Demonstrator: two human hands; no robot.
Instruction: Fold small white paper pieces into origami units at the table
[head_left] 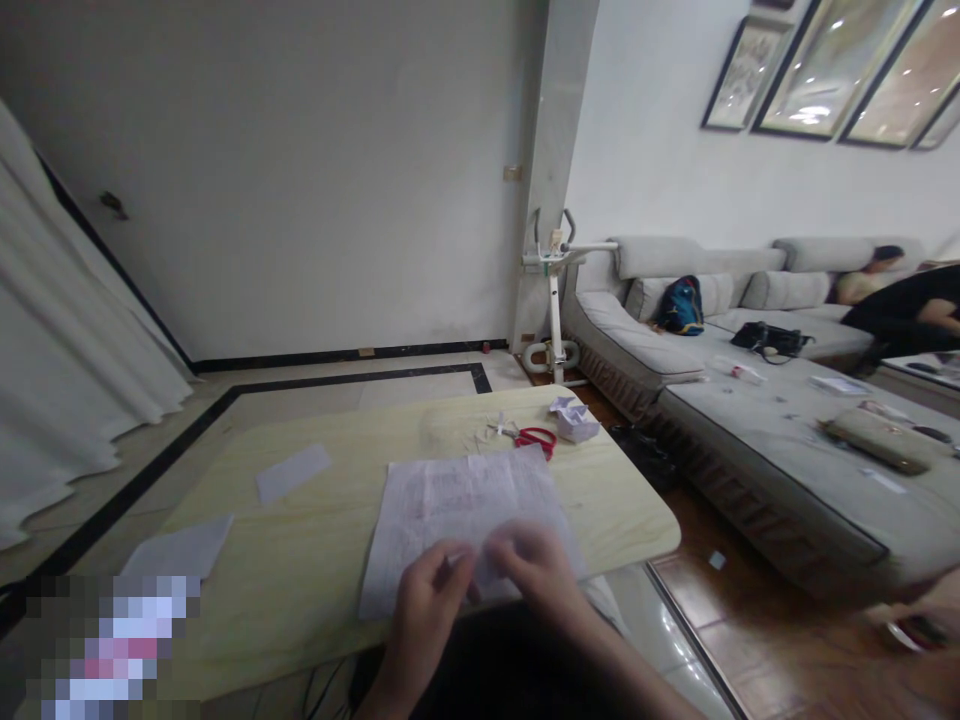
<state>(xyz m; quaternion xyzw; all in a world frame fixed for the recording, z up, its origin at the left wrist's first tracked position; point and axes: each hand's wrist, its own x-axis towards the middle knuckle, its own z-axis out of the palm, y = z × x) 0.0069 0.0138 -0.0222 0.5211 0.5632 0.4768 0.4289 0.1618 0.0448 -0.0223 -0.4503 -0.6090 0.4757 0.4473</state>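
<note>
Close to the table's front edge, my left hand [433, 588] is closed, its thumb and fingertips pinched together. My right hand [531, 558] faces it a short way off, also pinched and a little smeared by motion. Something small and pale may be between the fingertips, but I cannot make it out. Both hands are over the near part of a large creased printed sheet of paper [442, 490]. Beyond its far edge lie red-handled scissors [537, 438], thin white scraps [480, 438] and a folded white paper piece [577, 423].
The pale wooden table [622, 510] also carries a white slip [293, 473] and another paper [180, 548] at left. A grey sofa [757, 440] stands to the right with bags on it and people at its far end. Exercise equipment [555, 300] stands behind the table.
</note>
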